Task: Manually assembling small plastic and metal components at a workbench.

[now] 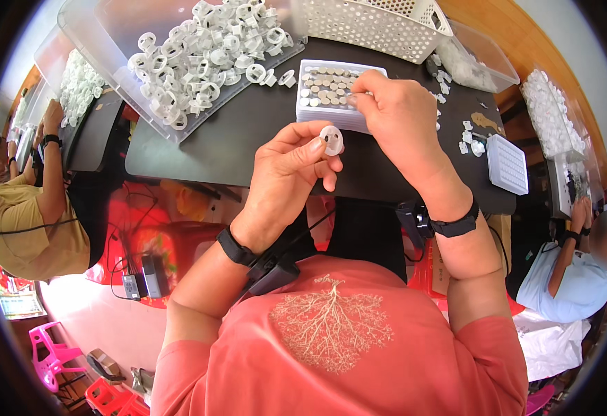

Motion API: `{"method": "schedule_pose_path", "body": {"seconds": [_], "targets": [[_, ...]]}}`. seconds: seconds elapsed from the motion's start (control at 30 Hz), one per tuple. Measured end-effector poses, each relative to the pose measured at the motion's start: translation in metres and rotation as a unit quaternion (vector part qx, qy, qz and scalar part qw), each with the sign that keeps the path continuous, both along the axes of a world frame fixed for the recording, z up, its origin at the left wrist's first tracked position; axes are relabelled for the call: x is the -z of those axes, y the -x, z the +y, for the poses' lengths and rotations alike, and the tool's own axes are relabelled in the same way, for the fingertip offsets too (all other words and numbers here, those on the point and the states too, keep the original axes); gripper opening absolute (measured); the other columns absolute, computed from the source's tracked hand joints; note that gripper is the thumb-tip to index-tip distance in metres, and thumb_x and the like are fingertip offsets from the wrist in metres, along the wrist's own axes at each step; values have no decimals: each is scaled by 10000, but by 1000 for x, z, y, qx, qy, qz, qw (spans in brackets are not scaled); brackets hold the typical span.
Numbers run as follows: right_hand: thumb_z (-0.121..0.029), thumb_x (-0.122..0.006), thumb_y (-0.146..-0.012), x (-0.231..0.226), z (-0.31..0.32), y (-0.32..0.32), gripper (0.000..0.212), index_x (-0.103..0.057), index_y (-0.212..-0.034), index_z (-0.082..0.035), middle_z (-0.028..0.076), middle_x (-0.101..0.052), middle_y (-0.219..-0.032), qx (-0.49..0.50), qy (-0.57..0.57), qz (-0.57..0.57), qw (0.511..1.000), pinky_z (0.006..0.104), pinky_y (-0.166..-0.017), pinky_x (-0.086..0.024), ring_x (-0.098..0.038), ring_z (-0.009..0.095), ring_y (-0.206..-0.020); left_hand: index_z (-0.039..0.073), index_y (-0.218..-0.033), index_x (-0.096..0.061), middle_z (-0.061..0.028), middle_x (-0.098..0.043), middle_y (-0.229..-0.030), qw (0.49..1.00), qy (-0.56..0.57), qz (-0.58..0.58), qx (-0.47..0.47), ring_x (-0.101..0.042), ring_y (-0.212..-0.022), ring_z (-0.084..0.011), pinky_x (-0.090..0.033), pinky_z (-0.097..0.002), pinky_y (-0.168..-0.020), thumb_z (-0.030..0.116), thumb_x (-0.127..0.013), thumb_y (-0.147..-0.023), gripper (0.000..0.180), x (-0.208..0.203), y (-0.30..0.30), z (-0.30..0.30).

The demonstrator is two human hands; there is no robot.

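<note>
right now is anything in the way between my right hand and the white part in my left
Nothing visible blocks the right hand from the white part. The near edge of the tray shows between them, apparently lower down. The left hand's fingers overlap only the part's left side.

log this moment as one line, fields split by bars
left hand: pinching white plastic piece | right hand: fingers at disc tray | nearby: clear bin of white parts, perforated basket
</note>
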State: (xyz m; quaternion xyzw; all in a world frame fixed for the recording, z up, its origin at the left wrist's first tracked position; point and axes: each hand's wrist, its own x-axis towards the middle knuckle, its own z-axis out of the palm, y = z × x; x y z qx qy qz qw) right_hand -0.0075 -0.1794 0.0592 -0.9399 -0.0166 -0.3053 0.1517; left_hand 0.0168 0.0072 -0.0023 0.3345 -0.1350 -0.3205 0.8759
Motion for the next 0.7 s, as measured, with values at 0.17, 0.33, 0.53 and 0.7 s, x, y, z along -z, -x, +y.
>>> {"method": "schedule_pose_path", "body": {"seconds": [0.17, 0.33, 0.53, 0.7], "targets": [[-202, -706, -821, 1, 1, -10, 120, -690, -787, -88, 129, -668, -663, 15, 57, 39, 997, 437, -565, -510, -676, 318, -637, -59, -1198, -603, -163, -672, -1031, 1000, 12, 10, 23, -672, -820, -228, -547, -310, -617, 101, -637, -974, 278, 2, -6, 4], [-159, -672, -795, -1, -3, -13, 97, -719, -775, -77, 144, -666, -665, -8, 61, 42, 997, 448, -581, -511, -679, 327, -656, -62, -1202, -604, -175, -672, -1039, 999, 20, 21, 37, -668, -830, -240, -538, -313, -643, 83, -629, -966, 278, 2, -10, 6], [-132, -637, -786, -7, -4, -13, 116, -739, -800, -79, 141, -679, -690, -25, 29, 70, 997, 443, -613, -513, -681, 328, -687, -33, -1267, -578, -240, -642, -1105, 999, 23, 16, 46, -644, -889, -284, -492, -319, -672, 112, -616, -957, 345, 5, -10, 7], [-127, -638, -783, -12, -1, -14, 111, -740, -790, -84, 131, -689, -714, -40, -8, 89, 995, 443, -623, -515, -680, 323, -700, -60, -1186, -598, -205, -668, -1058, 998, 23, 36, 35, -664, -843, -268, -513, -330, -656, 76, -611, -966, 259, 1, -7, 6]]}}
